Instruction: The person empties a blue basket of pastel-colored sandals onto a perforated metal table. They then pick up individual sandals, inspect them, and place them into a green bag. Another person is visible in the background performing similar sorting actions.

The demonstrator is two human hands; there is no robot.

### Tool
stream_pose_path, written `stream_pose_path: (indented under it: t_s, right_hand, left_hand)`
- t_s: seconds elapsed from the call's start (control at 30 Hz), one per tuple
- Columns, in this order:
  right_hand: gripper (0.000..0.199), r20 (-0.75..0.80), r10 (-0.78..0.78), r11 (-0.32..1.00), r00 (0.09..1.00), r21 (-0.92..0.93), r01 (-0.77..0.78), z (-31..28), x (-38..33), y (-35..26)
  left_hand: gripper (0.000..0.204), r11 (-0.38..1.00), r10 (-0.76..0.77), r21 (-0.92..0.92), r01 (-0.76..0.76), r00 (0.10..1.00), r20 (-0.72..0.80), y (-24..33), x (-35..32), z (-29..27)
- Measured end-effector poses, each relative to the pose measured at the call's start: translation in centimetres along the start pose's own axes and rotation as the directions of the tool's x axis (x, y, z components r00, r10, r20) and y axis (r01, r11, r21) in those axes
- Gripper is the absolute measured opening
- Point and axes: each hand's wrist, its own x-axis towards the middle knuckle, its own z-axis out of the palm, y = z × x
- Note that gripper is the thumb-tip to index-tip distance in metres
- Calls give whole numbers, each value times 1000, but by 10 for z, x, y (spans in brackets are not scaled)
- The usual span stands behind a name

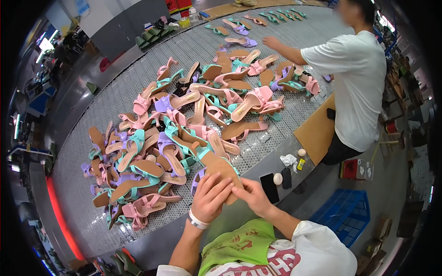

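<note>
Between my two hands is a teal heeled sandal (220,166), its tan sole turned up and its heel pointing away from me. My left hand (211,197) lies over the toe end, fingers wrapped across the sole, a white band on the wrist. My right hand (252,195) grips the right edge of the toe, thumb pressed on the sole. Just beyond and to the left spreads a big heap of pink, teal, lilac and a few black sandals, among them a pink sandal (149,205) and a lilac sandal (170,156). The held sandal hides its own upper.
The heap rests on a perforated metal table (87,202). At its right edge lie a black phone (269,187), crumpled tissue (288,160) and small round items. A co-worker (361,87) in a white shirt reaches over the far sandals. A blue crate (343,216) stands at lower right.
</note>
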Motion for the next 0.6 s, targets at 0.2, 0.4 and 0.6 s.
stream_pose_path:
  t_s: [0.2,0.4,0.6]
  right_hand:
    - [29,-122,-111,976,986,-199,85,-65,55,-16]
    - [23,-183,-431,901,884,-133,412,-132,249,-74]
    - [29,-250,-500,865,829,-90,494,-197,479,-117]
  left_hand:
    - [57,847,-357,354,398,917,-176,-103,-7,-9]
    - [70,695,-683,245,675,727,-66,-221,-65,12]
    - [61,683,-730,-28,730,681,-57,-228,-57,45]
